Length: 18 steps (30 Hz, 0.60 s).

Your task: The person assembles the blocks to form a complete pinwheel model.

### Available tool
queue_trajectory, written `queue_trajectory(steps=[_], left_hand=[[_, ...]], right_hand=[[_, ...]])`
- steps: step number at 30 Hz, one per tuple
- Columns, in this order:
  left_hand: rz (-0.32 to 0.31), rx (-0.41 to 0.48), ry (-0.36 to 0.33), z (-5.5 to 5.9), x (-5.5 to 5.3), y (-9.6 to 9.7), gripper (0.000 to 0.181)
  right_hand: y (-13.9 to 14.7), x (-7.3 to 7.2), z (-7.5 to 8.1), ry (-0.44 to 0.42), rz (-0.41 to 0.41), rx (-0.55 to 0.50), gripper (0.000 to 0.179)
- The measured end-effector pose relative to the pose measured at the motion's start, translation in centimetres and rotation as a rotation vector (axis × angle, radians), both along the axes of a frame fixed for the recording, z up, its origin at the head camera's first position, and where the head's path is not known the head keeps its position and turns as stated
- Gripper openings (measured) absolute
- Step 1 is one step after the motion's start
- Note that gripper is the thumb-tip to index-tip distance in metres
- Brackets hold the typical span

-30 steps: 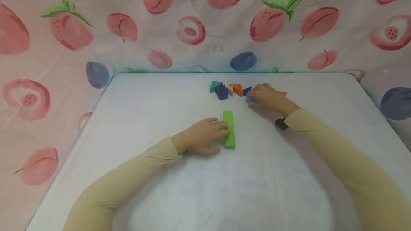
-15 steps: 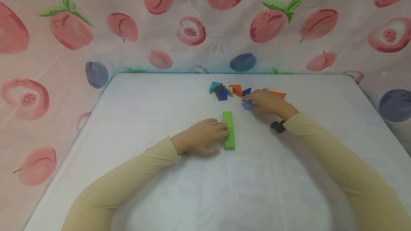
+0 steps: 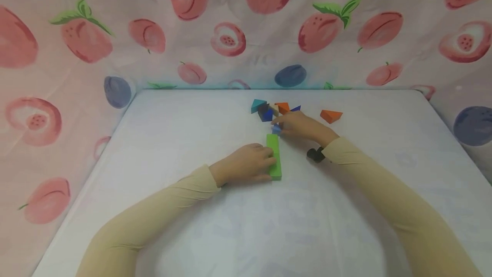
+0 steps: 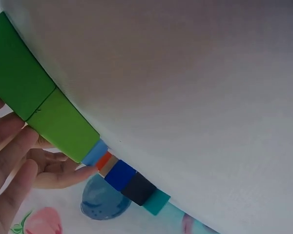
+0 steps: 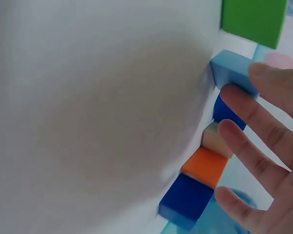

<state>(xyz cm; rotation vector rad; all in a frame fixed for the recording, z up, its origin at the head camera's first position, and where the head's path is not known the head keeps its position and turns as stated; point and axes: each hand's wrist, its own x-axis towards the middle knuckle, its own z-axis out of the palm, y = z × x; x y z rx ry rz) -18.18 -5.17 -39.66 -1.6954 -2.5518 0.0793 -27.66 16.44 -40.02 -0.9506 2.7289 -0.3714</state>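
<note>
Two green blocks (image 3: 273, 141) stand end to end in a line on the table. My left hand (image 3: 246, 163) lies at their left side, its fairly straight fingertips touching the green blocks in the left wrist view. Just beyond the far green end, my right hand (image 3: 300, 126) pinches a small light blue block (image 5: 230, 68) between thumb and forefinger. Its other fingers are spread loosely. In the right wrist view a short gap shows between the light blue block and the green block (image 5: 254, 22).
Behind the hands sit several small blocks: teal (image 3: 258, 105), dark blue (image 3: 266, 115), orange (image 3: 282, 107) and others. An orange wedge (image 3: 331, 116) lies apart to the right. A black object (image 3: 315, 155) is at the right wrist. A fruit-print cloth (image 3: 261, 33) hangs behind the table.
My right hand has moved left with the light blue block, toward the far end of the green blocks, uncovering the orange wedge. My left hand has shifted slightly, its thumb closer to the near green end.
</note>
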Motion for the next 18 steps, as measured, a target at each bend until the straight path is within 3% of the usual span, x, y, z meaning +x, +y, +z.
queue_trajectory(steps=[4, 18], left_hand=[[0.0, 0.0, 0.003, 0.02, 0.03, 0.06, 0.036], [-0.025, -0.009, -0.007, 0.52, -0.33, -0.15, 0.036]], right_hand=[[-0.44, -0.18, -0.3, -0.005, 0.01, 0.036, 0.036], [-1.1, 0.64, 0.6, 0.044, 0.147, -0.025, 0.037]])
